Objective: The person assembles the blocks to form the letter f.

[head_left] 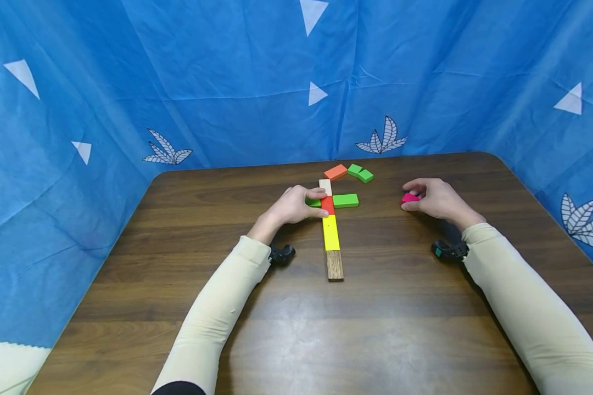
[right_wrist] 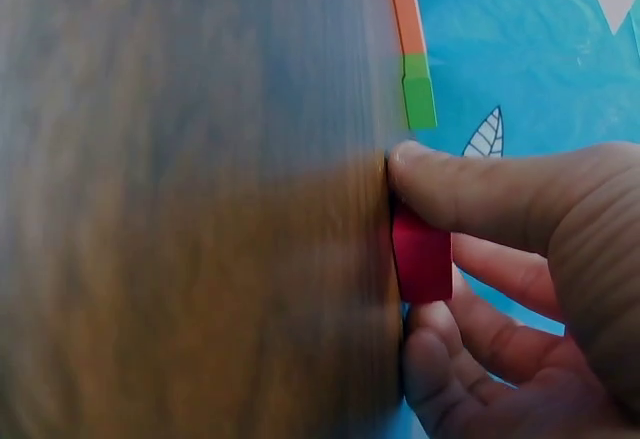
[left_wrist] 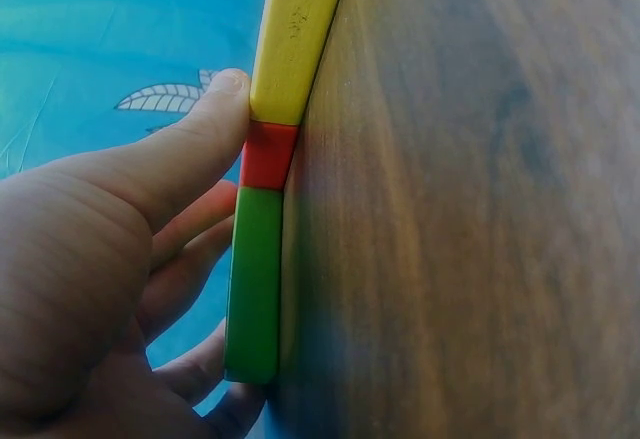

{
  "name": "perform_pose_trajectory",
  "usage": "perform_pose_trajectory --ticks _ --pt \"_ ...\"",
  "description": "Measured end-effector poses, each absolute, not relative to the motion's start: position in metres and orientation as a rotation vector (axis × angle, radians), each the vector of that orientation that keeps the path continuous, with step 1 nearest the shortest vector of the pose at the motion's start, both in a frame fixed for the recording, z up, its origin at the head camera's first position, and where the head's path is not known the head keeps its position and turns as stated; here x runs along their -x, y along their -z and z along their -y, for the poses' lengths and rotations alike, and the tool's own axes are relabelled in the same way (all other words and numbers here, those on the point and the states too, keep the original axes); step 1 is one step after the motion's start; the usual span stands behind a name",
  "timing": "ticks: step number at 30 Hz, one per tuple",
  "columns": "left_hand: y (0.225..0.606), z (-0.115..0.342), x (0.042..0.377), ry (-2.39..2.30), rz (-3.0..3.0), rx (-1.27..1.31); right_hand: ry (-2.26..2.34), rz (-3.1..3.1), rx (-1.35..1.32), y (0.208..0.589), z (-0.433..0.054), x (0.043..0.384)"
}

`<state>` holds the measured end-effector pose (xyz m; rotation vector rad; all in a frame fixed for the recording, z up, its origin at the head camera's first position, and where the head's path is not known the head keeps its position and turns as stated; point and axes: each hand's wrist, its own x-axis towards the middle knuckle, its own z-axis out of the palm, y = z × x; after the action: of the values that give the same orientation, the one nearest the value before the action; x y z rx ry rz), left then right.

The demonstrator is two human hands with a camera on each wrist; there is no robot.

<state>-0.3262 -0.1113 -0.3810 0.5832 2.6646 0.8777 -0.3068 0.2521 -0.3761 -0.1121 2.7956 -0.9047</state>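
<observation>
In the head view my left hand (head_left: 292,205) rests over the left green block, with thumb and fingertips on the pieces about the red block (head_left: 328,205). The left wrist view shows the thumb at the near end of the yellow block (left_wrist: 292,44) and fingers beside the green block (left_wrist: 254,289). A beige block (head_left: 325,186) adjoins the red one at the back; another green block (head_left: 345,201) lies to its right. Nearest me, a brown striped block (head_left: 334,266) ends the row. Further right, my right hand (head_left: 440,201) pinches a pink block (right_wrist: 424,257) between thumb and fingers, low at the tabletop.
Behind the row lie an orange block (head_left: 335,172) and two small green blocks (head_left: 359,173), near the back edge of the wooden table (head_left: 375,318). A blue patterned cloth (head_left: 247,82) hangs behind and at the sides.
</observation>
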Motion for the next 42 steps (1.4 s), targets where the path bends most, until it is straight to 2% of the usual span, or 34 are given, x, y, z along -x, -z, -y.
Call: perform_pose_trajectory --ticks 25,42 --pt "0.382 0.111 0.326 -0.866 -2.677 -0.600 0.954 -2.801 0.008 0.374 -0.232 0.319" --pt "0.383 0.110 0.324 -0.887 -2.680 -0.578 0.957 -2.777 0.099 0.374 -0.206 0.340"
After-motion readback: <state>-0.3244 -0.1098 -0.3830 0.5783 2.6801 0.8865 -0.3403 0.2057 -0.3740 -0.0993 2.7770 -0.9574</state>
